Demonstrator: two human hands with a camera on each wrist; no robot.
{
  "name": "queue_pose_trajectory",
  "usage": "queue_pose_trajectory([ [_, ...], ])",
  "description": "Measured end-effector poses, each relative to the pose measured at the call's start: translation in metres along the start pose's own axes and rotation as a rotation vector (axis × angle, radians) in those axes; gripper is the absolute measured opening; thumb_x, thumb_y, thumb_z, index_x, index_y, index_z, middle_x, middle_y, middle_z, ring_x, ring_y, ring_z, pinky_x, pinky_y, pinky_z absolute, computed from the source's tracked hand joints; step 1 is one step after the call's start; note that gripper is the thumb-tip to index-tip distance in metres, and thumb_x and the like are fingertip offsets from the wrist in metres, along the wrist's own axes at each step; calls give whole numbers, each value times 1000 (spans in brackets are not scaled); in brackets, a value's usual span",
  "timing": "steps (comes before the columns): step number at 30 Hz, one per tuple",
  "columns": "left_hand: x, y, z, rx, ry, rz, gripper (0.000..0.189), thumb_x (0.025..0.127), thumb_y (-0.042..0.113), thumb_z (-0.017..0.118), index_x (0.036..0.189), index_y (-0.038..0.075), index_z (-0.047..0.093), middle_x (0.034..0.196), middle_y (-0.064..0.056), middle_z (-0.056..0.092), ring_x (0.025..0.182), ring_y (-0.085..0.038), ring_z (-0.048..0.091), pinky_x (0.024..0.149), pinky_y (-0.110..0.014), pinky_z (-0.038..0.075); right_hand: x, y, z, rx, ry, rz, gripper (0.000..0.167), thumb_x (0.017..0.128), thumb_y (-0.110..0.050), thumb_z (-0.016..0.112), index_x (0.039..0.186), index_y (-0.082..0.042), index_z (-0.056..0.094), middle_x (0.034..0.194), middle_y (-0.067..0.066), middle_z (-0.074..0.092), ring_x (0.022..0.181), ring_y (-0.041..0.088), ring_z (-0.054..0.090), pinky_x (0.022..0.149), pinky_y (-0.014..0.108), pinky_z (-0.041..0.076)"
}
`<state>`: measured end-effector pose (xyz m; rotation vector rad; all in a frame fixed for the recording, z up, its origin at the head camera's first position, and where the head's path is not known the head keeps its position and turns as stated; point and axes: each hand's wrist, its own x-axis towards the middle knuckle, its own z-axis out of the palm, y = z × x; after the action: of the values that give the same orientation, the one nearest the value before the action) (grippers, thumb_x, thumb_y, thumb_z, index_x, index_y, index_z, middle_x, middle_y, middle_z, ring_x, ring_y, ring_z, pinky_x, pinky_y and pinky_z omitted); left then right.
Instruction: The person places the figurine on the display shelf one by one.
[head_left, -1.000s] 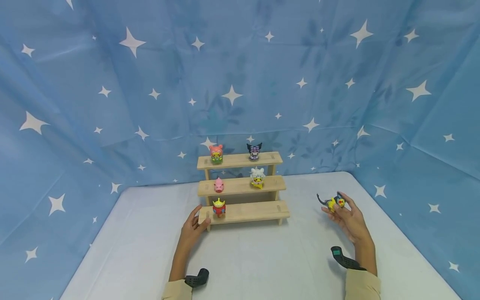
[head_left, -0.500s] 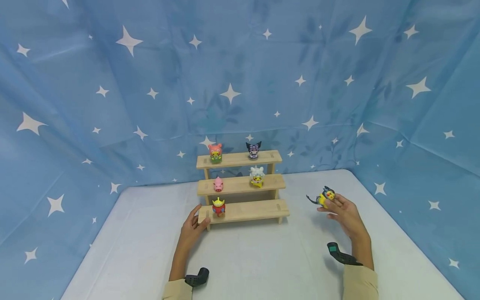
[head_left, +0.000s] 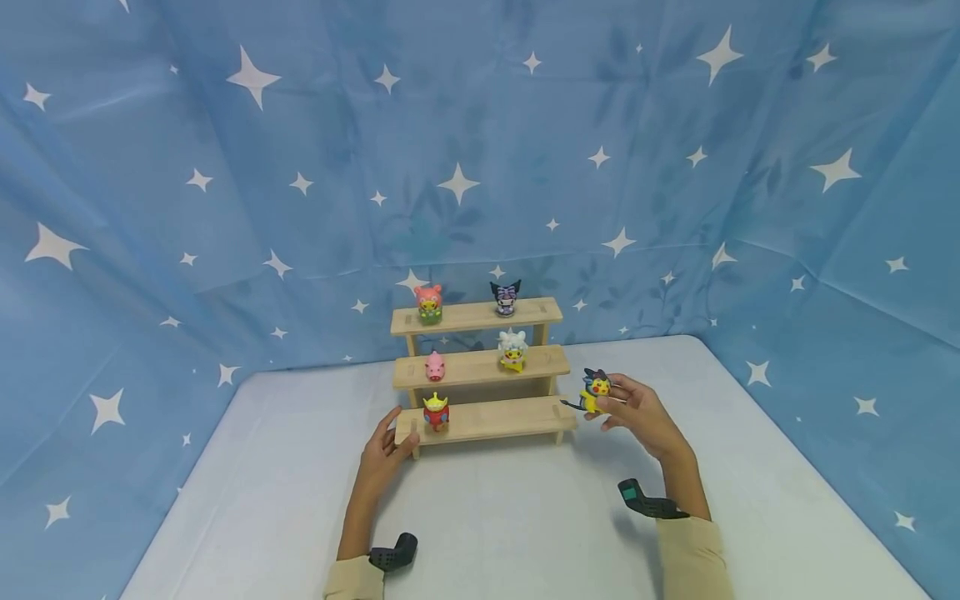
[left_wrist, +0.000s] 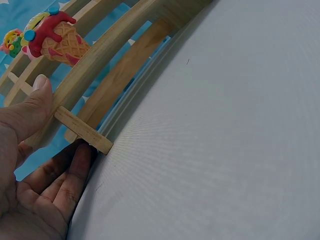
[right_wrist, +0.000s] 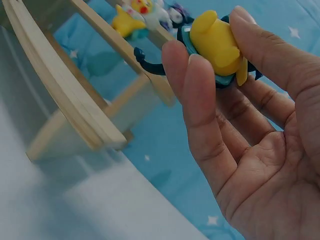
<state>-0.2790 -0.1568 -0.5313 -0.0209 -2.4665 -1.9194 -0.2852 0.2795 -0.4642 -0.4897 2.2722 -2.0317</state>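
A wooden three-step display stand stands on the white table. My left hand grips the left end of its lowest step, thumb on top and fingers by the leg. Close to that thumb is a red figurine with a yellow three-pointed head; in the left wrist view its base looks like a waffle cone. My right hand pinches a yellow figurine in a dark blue costume with a thin tail. It is held in the air just right of the lowest step, its yellow underside facing the wrist camera.
The middle step bears a pink pig figurine and a white-hooded yellow one. On the top step are a pink-hooded figurine and a black-eared one. A blue star-patterned curtain hangs behind the table.
My right hand has carried the yellow and dark blue figurine leftward to the stand's right end, turning it more upright. My left hand has kept its grip on the stand.
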Motion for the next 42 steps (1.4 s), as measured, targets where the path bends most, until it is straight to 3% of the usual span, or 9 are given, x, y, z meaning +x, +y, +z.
queue_pose_trajectory([
  [8,-1,0,0,-3,10,1,68,94,30,66,152,16,34,133,-23,59,118,-33,62,92,-34,53,16,-4,32,-18,-57,10,39,91,-5,67,126,-1,53,108,-3,66,90,12,69,74,36,60],
  [14,-1,1,-1,-4,11,11,68,94,30,66,152,15,33,132,-23,60,119,-34,62,92,-33,53,25,-6,59,-59,-42,29,52,87,-10,73,131,3,49,122,13,59,98,11,69,78,32,59],
  [19,0,0,-2,4,8,7,68,95,30,65,152,15,33,133,-24,59,120,-35,61,95,-38,52,32,-4,78,-54,-23,43,52,86,-14,75,130,1,52,131,24,54,98,16,71,76,34,60],
  [22,-1,-2,-1,12,9,4,68,95,30,65,152,15,33,133,-24,59,120,-35,61,95,-39,52,36,2,86,-65,16,2,48,87,-12,74,129,0,54,129,27,55,93,21,72,73,36,60],
  [27,-3,-3,-1,-2,-2,8,68,95,28,65,153,14,33,133,-24,59,120,-35,61,94,-37,52,39,10,94,-181,57,-101,45,84,-11,77,125,-4,60,118,24,65,91,25,71,66,33,60],
  [30,-2,-3,0,-11,-3,12,68,95,28,65,153,15,33,134,-24,59,121,-35,61,94,-35,53,39,11,99,-232,68,-131,45,82,-11,79,123,-5,62,112,20,69,96,30,69,69,32,59],
  [36,-1,-1,0,-5,-5,13,68,95,29,65,152,15,33,135,-24,57,121,-35,60,94,-36,53,41,4,108,-311,100,-114,47,80,-10,80,123,-1,61,111,20,69,103,35,67,84,36,58],
  [42,-3,5,-1,-6,-5,13,68,95,27,65,153,13,32,135,-25,57,121,-36,60,95,-39,52,43,5,112,-361,125,-79,48,79,-10,81,122,0,62,109,20,70,100,35,68,85,40,57],
])
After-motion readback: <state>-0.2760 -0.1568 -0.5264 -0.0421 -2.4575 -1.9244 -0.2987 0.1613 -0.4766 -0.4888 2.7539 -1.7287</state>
